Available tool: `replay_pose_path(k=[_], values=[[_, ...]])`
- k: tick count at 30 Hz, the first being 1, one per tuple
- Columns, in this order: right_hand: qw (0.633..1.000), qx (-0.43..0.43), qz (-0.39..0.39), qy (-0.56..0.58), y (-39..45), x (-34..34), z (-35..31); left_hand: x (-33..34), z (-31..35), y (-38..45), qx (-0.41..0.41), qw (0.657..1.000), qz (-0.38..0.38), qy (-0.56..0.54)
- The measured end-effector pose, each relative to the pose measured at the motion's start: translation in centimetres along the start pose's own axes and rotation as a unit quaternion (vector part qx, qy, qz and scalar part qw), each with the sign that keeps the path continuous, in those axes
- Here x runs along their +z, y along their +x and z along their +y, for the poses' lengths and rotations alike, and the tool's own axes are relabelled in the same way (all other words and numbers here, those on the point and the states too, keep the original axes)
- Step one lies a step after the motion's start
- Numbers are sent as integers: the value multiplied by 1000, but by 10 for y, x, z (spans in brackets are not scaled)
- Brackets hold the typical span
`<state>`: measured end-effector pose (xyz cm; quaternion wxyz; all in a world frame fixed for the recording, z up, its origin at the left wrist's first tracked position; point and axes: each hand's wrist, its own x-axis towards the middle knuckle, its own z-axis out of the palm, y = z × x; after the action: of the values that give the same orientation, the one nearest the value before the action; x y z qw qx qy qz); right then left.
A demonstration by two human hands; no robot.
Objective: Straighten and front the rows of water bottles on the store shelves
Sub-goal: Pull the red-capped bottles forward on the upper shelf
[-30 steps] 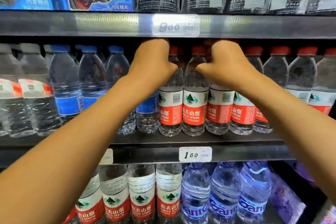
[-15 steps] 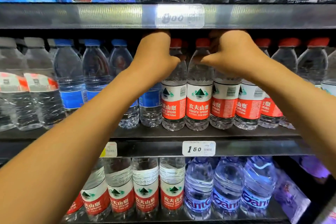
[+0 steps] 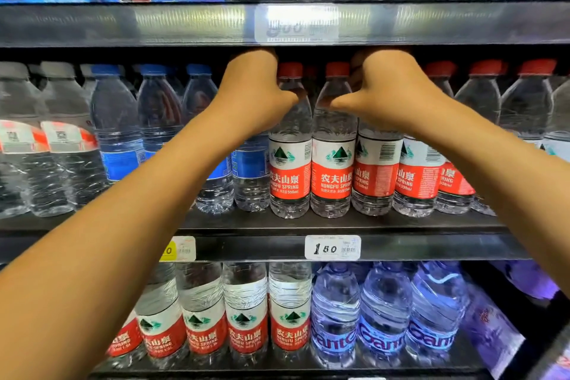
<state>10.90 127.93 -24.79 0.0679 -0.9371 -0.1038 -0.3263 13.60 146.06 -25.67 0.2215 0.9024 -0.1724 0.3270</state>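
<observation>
Now both hands are up on the middle shelf (image 3: 308,225), working the red-capped water bottles (image 3: 331,148) that stand directly above the 1.60 price tag (image 3: 332,247). The left hand (image 3: 256,95) is curled over the shoulder of the bottle up and left of that tag, thumb reaching across toward the neck; it looks clamped on a bottle, though the fingers run behind and I can't see them. The right hand (image 3: 391,92), up and right of the tag, wraps the same way around a neighbouring bottle's top, and again which bottle the hidden fingers close on I cannot tell. The two hands are apart, with one red cap standing between them.

To do this well, I'd say: hold high but steer from the shoulder, slide rather than lift, and draw each bottle forward until its base lines up with the shelf lip over the tag. Twist only as needed.

Every bottle here stands upright, long axis vertical, cap at the top. The two directly above the tag show their red labels square to the aisle; those further right of the tag are turned, showing barcodes and cut-off lettering, so they likely need rotating.
</observation>
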Motion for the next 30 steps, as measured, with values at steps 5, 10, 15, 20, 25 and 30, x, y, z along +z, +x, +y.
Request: replay_pose_path(k=[5, 10, 15, 20, 25, 30], values=[[999, 11, -29, 12, 3, -4, 2, 5, 4, -3, 7, 999, 38, 14], [1000, 9, -13, -4, 3, -5, -2, 7, 5, -2, 9, 998, 51, 22], [1000, 4, -1, -4, 2, -4, -4, 10, 8, -3, 28, 995, 79, 50], [1000, -7, 5, -3, 0, -4, -3, 10, 7, -5, 22, 996, 80, 27], [999, 17, -18, 39, 1, -5, 3, 5, 5, -6, 7, 999, 33, -1], [1000, 20, -4, 11, 3, 0, 1, 3, 6, -4, -2, 1000, 16, 10]])
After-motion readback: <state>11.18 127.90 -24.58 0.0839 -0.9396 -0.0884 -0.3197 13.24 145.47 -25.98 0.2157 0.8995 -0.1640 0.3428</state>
